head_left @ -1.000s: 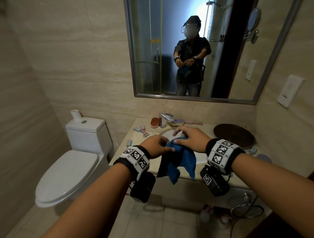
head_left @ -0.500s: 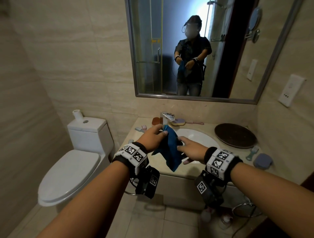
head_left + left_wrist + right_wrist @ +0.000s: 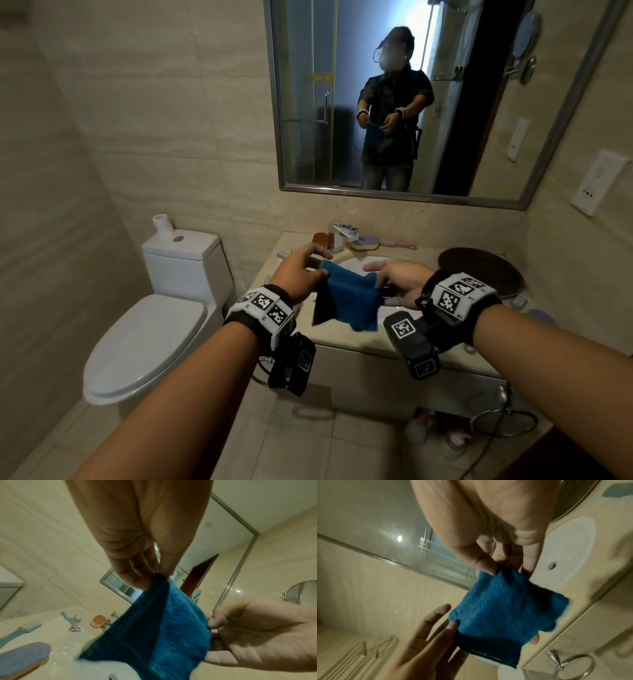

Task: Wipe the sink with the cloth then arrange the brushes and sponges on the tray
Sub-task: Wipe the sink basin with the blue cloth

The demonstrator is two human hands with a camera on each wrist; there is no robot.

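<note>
Right now, a soft blue cloth point(image 3: 351, 298) is held up by both hands. One top corner is pinched by the left hand point(image 3: 298, 274), the other by the right hand point(image 3: 399, 282). Between the fingers the cloth is stretched, and the rest hangs down below them, above the white oval sink point(image 3: 565, 555).

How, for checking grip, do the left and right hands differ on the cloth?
The left hand pinches a cloth corner, spare fingers stretched; the right hand curls fingers on the opposite edge. The left hand shows its back, the right hand is thumb-up. Both hold it over the sink.
</note>
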